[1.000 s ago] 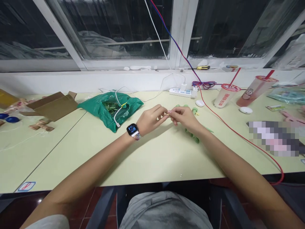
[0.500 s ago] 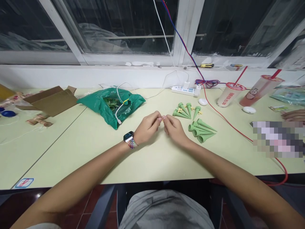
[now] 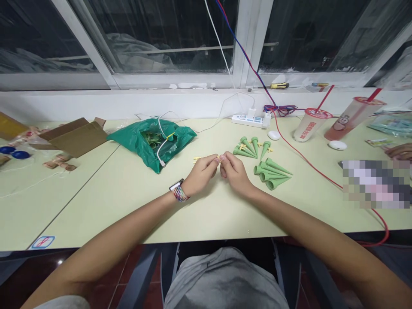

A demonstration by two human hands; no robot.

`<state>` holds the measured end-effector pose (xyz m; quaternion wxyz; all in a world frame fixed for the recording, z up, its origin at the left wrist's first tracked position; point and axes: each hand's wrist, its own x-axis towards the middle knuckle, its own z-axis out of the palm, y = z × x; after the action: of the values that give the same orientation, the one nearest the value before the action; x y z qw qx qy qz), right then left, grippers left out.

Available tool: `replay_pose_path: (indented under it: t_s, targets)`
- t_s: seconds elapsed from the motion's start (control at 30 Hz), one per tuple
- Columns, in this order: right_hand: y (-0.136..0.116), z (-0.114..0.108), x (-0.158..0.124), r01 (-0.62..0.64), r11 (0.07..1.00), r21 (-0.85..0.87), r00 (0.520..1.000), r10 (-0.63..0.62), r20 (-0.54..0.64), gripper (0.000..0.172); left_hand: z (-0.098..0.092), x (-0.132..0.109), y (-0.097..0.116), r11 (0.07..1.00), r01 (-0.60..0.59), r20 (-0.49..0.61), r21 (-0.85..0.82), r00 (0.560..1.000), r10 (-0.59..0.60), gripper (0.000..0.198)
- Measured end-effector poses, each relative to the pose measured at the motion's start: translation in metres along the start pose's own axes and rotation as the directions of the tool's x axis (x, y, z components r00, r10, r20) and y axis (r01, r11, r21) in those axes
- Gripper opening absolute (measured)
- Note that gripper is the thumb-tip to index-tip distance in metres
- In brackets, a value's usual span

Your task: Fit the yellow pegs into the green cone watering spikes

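L hand [image 3: 201, 174] & R hand [image 3: 236, 175] meet, fingertips pinching a sm. yellow piece [image 3: 219, 158] btwn them. Another yellow bit [image 3: 196, 159] shows just beyond L hand, approx. 9 o'clock; can't tell if held. Cones w/ yellow fittings [image 3: 255, 143] at approx. 2 o'clock, four plain cones [image 3: 273, 176] 3–4, green bag [image 3: 128, 138] 9–10, power strip [image 3: 247, 121] 1.

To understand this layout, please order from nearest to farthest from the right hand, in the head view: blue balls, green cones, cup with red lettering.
1. Green cones, mostly right of the right hand.
2. Cup with red lettering, farther back, right.
3. Blue balls, far left.
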<state>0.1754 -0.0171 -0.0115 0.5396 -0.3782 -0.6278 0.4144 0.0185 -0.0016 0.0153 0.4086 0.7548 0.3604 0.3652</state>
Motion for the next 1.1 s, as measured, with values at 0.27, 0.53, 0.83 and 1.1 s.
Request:
replay_pose_path:
  t_s: [0.27, 0.53, 0.83, 1.1]
  targets:
    - [0.003, 0.005, 0.002, -0.039, 0.995, 0.094, 0.999, 0.039, -0.006, 0.047, 0.002, 0.002, 0.001, 0.969, 0.153, 0.027, -0.195, 0.988, -0.151, 0.039]
    - [0.000, 0.009, 0.007, -0.208, 0.943, 0.259, 0.978, 0.199, 0.061, 0.059, -0.013, -0.003, -0.002, 0.738, -0.283, 0.046, 0.613, 0.945, 0.325, 0.025]
    - [0.006, 0.006, 0.003, 0.002, 1.000, 0.020, 1.000, -0.002, -0.021, 0.050, 0.005, -0.001, 0.007, 0.951, -0.108, -0.044, 0.291, 0.991, 0.126, 0.035]
    - [0.001, 0.001, 0.005, 0.204, 0.944, -0.261, 0.978, -0.207, 0.017, 0.041, -0.001, 0.004, 0.017, 0.808, 0.336, 0.149, -0.483, 0.941, -0.303, 0.049]
